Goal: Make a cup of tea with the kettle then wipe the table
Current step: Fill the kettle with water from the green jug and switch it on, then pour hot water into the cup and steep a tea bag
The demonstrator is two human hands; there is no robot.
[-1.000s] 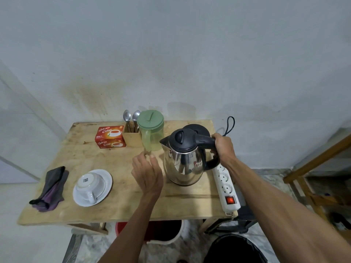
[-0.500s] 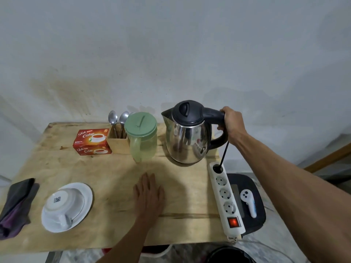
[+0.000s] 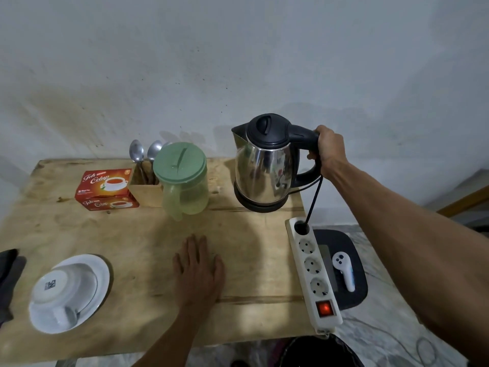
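Wooden table (image 3: 127,242), seen from above. Rear, L to R: tea box (image 3: 105,189), spoon holder (image 3: 145,192) just beside it, green pitcher (image 3: 184,181), kettle (image 3: 264,165) on black base (image 3: 260,206). R edge: power strip (image 3: 313,274), switch lit. Front L: saucer (image 3: 102,274) w/ upturned cup (image 3: 63,287); dark cloth (image 3: 8,279) at L edge. Centre: left hand (image 3: 198,271) lying flat.

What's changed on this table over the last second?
The right hand, still gripping the handle, carried the kettle away from the person to its black base at the back of the table. The left hand dropped from near the green jug to lie flat on it. The cup, saucer and tea box stayed put.
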